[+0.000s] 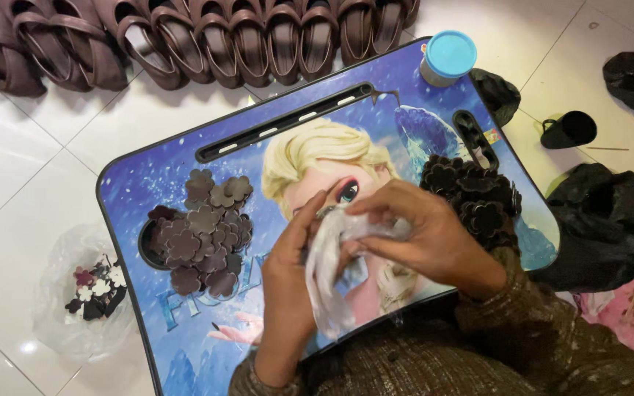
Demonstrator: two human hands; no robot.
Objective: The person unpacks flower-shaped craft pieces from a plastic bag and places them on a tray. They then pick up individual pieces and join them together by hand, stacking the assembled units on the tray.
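Both hands work over a small blue lap table [141,191] with a cartoon picture on it. My left hand [291,271] and my right hand [420,231] together pinch a small crumpled clear plastic bag [328,275] at its top; a tiny object sits between the fingertips near the bag's mouth. A heap of brown flower-shaped cut-outs [203,235] lies left of my hands. A pile of darker flower-shaped pieces [475,198] lies just beyond my right hand.
A jar with a blue lid [445,59] stands at the table's far right corner. Brown sandals [207,40] line the floor behind. A clear bag of mixed flower pieces [89,290] lies left; black bags [607,213] and a black cup [570,130] lie right.
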